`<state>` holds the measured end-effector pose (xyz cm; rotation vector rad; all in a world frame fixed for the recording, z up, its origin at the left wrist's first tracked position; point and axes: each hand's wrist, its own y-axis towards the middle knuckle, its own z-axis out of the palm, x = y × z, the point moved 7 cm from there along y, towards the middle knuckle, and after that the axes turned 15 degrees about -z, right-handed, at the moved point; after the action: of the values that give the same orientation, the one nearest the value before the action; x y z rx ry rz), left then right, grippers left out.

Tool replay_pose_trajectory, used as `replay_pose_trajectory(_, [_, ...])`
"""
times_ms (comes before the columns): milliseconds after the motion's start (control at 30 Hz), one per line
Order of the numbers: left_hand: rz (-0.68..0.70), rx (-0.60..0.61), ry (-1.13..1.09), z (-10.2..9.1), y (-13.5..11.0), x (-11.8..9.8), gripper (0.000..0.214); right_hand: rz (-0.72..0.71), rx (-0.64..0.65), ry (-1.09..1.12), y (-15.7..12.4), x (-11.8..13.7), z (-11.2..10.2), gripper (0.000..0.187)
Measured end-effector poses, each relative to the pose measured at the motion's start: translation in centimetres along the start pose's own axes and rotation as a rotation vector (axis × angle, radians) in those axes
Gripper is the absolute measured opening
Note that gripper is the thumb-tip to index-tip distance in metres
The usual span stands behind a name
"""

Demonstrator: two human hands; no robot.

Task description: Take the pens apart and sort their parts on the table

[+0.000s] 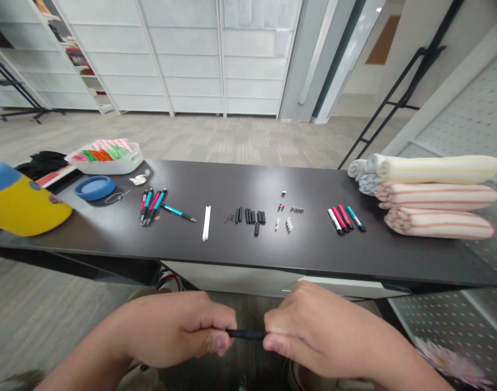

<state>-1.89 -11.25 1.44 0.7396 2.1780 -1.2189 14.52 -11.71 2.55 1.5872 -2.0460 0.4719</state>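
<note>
In front of the desk's near edge, my left hand (203,328) and my right hand (299,331) are closed on opposite ends of a slim black pen part (248,334). Only its middle shows; the fingers hide both ends. On the desk beyond lie white refill tubes (206,222), small springs (230,217), black rubber grips (250,216), small clear plastic bits (289,224) and little metal pieces (297,209). Red, teal and white pen barrels (341,218) lie to the right. Whole click pens (152,206) are grouped on the left, with one teal pen (178,213) apart from them.
Rolled towels (438,198) are stacked at the desk's right end. On the left are a yellow and blue object (24,206), a blue round dish (94,188) and a white basket (134,159) of coloured packets. The dark desk (248,252) has a straight front edge.
</note>
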Motion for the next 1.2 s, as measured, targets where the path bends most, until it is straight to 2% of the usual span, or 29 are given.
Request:
replay_pose_trajectory(200, [0.029,-0.011,0.007,-0.2,-0.1,-0.1,0.033,-0.001,-0.008,0.006,0.1,0.3,-0.2,0.043])
replay_pose_trajectory(567, [0.088,0.07,-0.129,0.3,0.3,-0.4,0.037,-0.004,-0.026,0.022,0.3,0.8,-0.3,0.04])
replay_pose_trajectory(667, [0.099,0.074,-0.155,0.0,-0.4,0.2,0.035,-0.013,-0.053,0.047,-0.5,0.8,-0.9,0.039])
replay_pose_trajectory(733, [0.073,0.056,-0.21,-0.8,-1.3,1.9,0.033,-0.032,-0.126,0.066,-2.2,0.5,-2.2,0.039])
replay_pose_trajectory(833, [-0.04,-0.086,-0.435,-2.9,-2.4,6.1,0.035,0.02,-0.379,0.002,-5.5,-1.1,-5.2,0.043])
replay_pose_trajectory(867, [-0.053,-0.092,-0.539,-3.2,-2.5,7.2,0.034,0.051,-0.469,-0.046,-6.4,-1.8,-6.0,0.044])
replay_pose_trajectory(933, [-0.005,-0.19,-0.708,-4.1,-2.3,8.3,0.034,0.156,-0.536,-0.058,-7.1,-3.4,-6.4,0.044])
replay_pose_trajectory(1000, [0.041,-0.234,-0.858,-4.3,-1.5,8.1,0.034,0.224,-0.536,-0.002,-6.5,-4.6,-5.8,0.039])
replay_pose_trajectory(1100, [0.152,-0.169,-1.014,-3.5,0.0,5.8,0.033,0.273,-0.586,0.048,-5.3,-5.7,-5.0,0.035])
replay_pose_trajectory(1200, [0.247,-0.177,-1.135,-3.2,0.8,4.1,0.031,0.335,-0.653,0.016,-5.1,-6.7,-4.7,0.031])
